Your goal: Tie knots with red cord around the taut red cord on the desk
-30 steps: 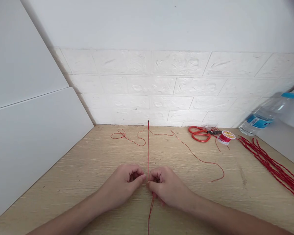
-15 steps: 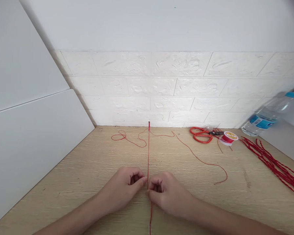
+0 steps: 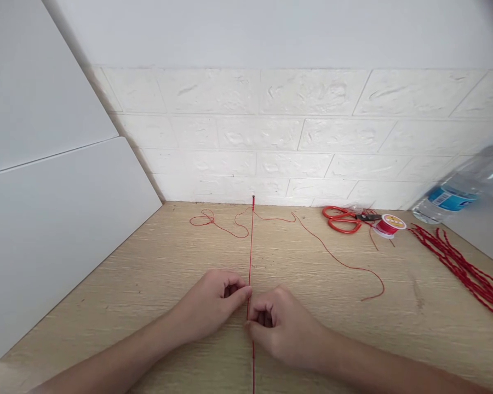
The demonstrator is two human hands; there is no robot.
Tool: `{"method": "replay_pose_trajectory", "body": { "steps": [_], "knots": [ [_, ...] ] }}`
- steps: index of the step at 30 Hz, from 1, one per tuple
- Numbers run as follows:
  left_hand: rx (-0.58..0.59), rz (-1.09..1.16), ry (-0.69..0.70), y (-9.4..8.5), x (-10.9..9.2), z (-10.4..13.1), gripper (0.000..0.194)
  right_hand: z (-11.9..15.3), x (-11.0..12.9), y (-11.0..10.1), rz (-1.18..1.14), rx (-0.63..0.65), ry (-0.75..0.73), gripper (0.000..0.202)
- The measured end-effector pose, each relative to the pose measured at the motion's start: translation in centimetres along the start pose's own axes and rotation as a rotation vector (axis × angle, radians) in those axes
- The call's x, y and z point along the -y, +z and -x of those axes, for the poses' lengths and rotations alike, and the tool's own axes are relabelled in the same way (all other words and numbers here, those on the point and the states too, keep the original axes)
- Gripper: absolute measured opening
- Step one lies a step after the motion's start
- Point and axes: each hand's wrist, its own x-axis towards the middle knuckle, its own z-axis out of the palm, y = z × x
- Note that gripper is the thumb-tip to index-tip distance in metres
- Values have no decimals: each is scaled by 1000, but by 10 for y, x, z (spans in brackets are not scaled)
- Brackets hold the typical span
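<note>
"How does the red cord point(image 3: 251, 246) look?"

"Thin, smooth and drawn straight, running from upper centre down to the bottom edge with a very slight slant."

"And its top end?"

"Thicker there, a short dark-red upright piece with a blackish tip, against the foot of the white wall."

"Anything loose?"

"Two fine red strands by that top. The left strand point(image 3: 230, 233) curls into small loops left of centre; the right strand point(image 3: 332, 256) makes a sharp bend, then curves out right of centre and hooks back. Both seem to join the cord, though the meeting point is too small to be sure."
</note>
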Motion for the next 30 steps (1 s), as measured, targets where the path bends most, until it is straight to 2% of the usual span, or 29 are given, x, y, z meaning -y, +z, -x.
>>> {"method": "replay_pose_trajectory", "body": {
  "steps": [8, 12, 16, 19, 25, 30],
  "knots": [
    [19, 68, -10, 4, -5, 2, 32, 2, 1, -4, -45, 33, -61, 19],
    [45, 58, 0, 4, -6, 4, 31, -3, -2, -13, -52, -80, -118, 27],
    [63, 52, -4, 4, -7, 6, 37, -12, -9, -21, -152, -140, -118, 3],
    [123, 65, 21, 7, -9, 10, 33, -17, -14, -23, -234, -125, -118, 16],
    [227, -12, 55, 15, -11, 21, 29, -19, -15, -24, -198, -77, -116, 6],
    [236, -15, 64, 15, -10, 22, 29, -21, -15, -31, -136, 87, -91, 8]
  ]
}}
